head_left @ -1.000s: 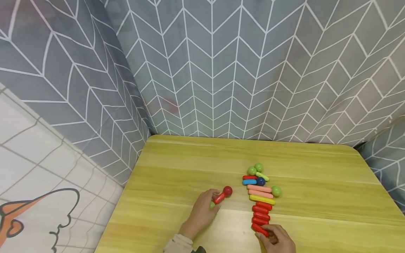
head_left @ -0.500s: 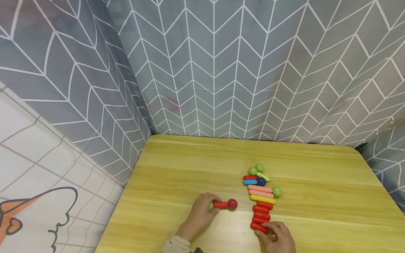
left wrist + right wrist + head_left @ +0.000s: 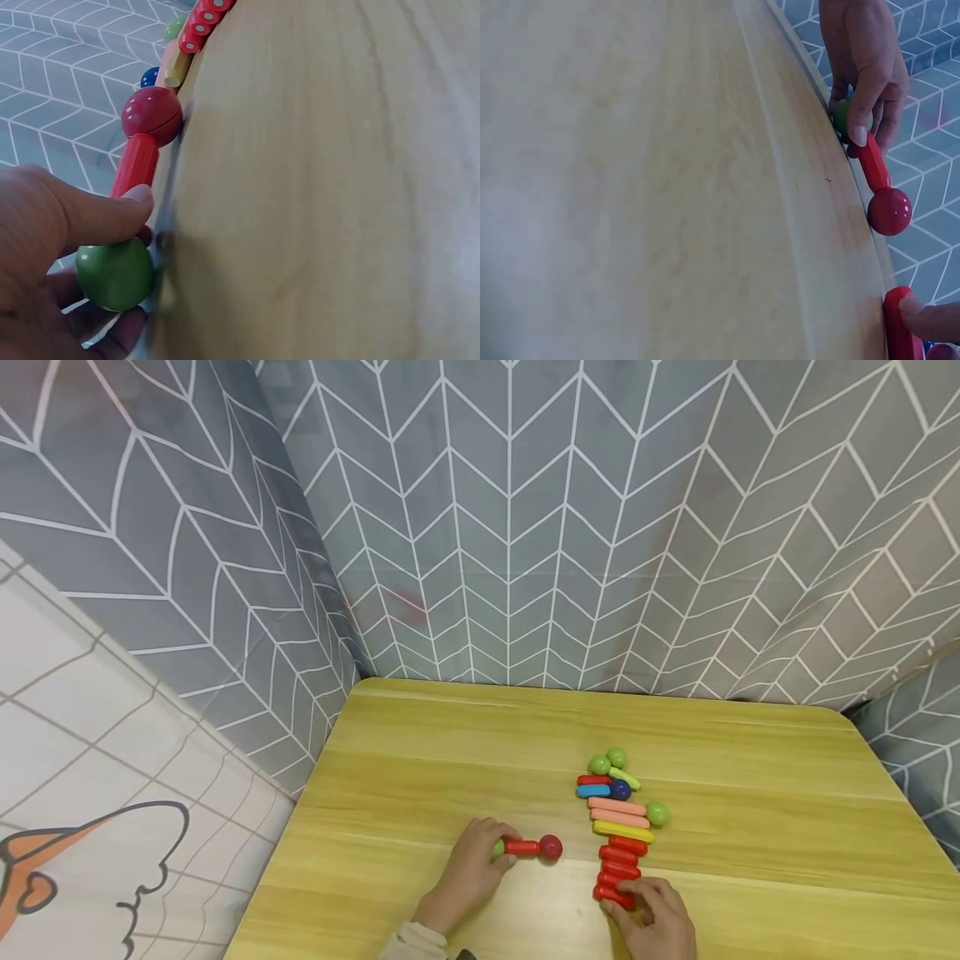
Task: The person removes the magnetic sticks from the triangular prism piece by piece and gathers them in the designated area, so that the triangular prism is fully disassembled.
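Observation:
My left hand [image 3: 474, 868] holds a short red stick [image 3: 522, 847] with a ball at each end. The dark red ball [image 3: 551, 847] points right, and the green ball [image 3: 116, 274] lies among the fingers; the left wrist view shows the thumb across the stick near it. At the near end of a row of red sticks [image 3: 619, 855], my right hand [image 3: 658, 920] pinches the nearest red stick [image 3: 613, 896] between thumb and fingers. That stick lies roughly level on the table beside the one above it.
Beyond the red row lie a yellow stick [image 3: 623, 832], two salmon sticks [image 3: 618, 812] and a green ball [image 3: 657, 813]. Farther back are a blue stick [image 3: 593, 791], a dark blue ball [image 3: 620, 789] and two green balls [image 3: 599, 765]. A patterned curtain [image 3: 510, 527] hangs behind the table [image 3: 420, 735].
The left hand's stick has turned from slanting to nearly level, its dark red ball swinging down and right. The right hand's red stick has straightened and shifted slightly up toward the row.

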A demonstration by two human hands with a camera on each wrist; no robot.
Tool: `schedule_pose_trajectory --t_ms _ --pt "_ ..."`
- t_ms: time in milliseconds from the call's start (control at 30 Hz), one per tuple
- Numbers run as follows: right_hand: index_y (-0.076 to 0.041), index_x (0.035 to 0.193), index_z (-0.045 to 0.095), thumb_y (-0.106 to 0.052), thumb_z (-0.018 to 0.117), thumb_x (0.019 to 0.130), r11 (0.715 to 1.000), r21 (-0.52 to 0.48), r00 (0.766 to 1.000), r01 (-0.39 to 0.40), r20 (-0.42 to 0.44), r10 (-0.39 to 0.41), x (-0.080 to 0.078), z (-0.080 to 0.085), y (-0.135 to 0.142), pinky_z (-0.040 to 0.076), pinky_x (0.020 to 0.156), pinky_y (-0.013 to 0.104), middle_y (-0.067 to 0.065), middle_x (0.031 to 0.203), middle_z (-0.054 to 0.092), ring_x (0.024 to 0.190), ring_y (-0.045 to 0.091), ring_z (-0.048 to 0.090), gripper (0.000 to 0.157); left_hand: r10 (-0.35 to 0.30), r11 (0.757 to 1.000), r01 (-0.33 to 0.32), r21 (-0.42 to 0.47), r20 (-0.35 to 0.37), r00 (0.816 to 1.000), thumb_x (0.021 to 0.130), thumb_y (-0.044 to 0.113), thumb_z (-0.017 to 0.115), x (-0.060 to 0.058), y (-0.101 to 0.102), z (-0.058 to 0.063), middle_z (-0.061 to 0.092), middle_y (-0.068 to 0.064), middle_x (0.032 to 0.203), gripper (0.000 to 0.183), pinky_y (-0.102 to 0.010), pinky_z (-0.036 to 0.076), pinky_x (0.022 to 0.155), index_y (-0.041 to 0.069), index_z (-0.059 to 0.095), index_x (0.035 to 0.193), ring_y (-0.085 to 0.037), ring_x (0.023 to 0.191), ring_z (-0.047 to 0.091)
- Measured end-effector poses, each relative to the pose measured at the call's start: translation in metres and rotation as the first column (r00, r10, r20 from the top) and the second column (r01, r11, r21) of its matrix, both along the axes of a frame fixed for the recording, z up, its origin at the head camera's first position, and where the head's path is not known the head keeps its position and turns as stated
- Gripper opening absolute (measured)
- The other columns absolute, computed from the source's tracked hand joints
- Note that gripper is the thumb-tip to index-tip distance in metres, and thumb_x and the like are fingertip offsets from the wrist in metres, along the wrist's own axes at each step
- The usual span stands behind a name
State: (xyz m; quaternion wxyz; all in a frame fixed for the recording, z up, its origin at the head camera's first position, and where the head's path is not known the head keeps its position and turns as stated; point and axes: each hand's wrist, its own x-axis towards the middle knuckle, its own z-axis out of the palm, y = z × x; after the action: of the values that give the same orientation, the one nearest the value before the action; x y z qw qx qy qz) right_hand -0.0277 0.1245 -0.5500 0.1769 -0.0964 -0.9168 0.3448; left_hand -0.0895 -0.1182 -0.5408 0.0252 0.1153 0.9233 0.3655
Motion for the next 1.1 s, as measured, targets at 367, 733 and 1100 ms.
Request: schedule_pose_trajectory --t_ms 367,733,1100 --pt "-0.013 0.09 0.075 -0.004 0.092 0.065 0.992 -0.074 0.994 -0.099 -0.057 0.095 -0.015 0.005 -0.024 0.046 0.071 0.005 -0.008 0.093 0.065 0.08 0.003 0.056 0.032 0.031 0.999 -0.031 0.019 -0.021 0.999 0.086 0.017 0.077 0.0 0.001 -0.007 0.071 0.01 0.106 0.02 -0.036 0.051 0.092 0.02 0.073 0.106 -0.013 0.104 0.058" --pt "-0.013 0.117 0.07 -0.018 0.087 0.078 0.945 -0.195 0.929 -0.262 0.216 0.301 -0.033 0.014 -0.045 0.059 0.088 0.036 0.004 0.118 0.068 0.103 0.02 0.069 0.043 -0.04 0.998 0.04 0.038 0.003 0.999 0.086 0.015 0.076 0.003 0.006 -0.002 0.072 0.009 0.107 0.019 -0.039 0.051 0.098 0.021 0.074 0.104 -0.013 0.107 0.06" --pt "-0.012 0.114 0.073 -0.011 0.082 0.082 0.925 -0.155 0.92 -0.346 0.137 0.367 -0.04 0.003 -0.05 0.056 0.073 0.017 0.002 0.11 0.069 0.096 0.014 0.065 0.033 -0.037 0.999 0.037 0.02 0.028 0.999 0.087 0.018 0.076 0.003 0.008 -0.003 0.072 0.011 0.106 0.018 -0.036 0.051 0.096 0.022 0.074 0.105 -0.01 0.105 0.059"
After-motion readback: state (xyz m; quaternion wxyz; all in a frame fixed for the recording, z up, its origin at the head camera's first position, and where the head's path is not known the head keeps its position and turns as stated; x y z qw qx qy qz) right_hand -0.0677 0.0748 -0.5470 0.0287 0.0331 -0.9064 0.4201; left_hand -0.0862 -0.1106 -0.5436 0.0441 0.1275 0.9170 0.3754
